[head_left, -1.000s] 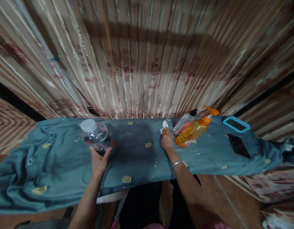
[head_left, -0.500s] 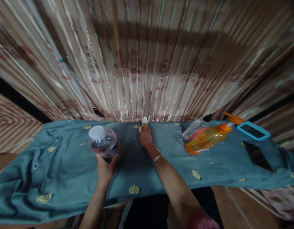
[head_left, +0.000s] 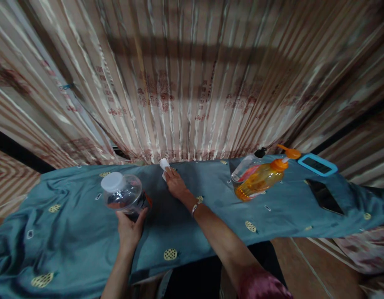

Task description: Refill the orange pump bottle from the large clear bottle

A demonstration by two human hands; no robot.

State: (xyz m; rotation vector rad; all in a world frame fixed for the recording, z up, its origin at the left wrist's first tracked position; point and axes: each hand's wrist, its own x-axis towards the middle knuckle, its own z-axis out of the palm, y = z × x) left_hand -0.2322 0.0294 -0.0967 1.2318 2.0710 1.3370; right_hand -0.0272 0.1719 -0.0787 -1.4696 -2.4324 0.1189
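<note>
My left hand (head_left: 129,228) is wrapped round the lower near side of a large clear plastic bottle (head_left: 126,193) with a white cap (head_left: 113,182). The bottle stands at the left of the cloth-covered table and leans a little in view. To its right, my right hand (head_left: 176,182) presses a small white wad, perhaps tissue (head_left: 163,164), against the cloth close to the far edge. The fingers lie over part of the wad and hide it. A bracelet circles the right wrist.
The blue-green tablecloth (head_left: 210,224) has pineapple prints and wrinkles on the left. At the right stand an orange pump bottle (head_left: 257,182), a clear bottle with a black top (head_left: 243,168), a blue-framed digital clock (head_left: 318,165) and a dark phone (head_left: 324,196). A striped curtain (head_left: 185,83) hangs behind.
My right hand has slid left along the far edge with the white wad, its fingers now angled leftward. The left hand keeps its hold on the bottle. The whole view has shifted slightly.
</note>
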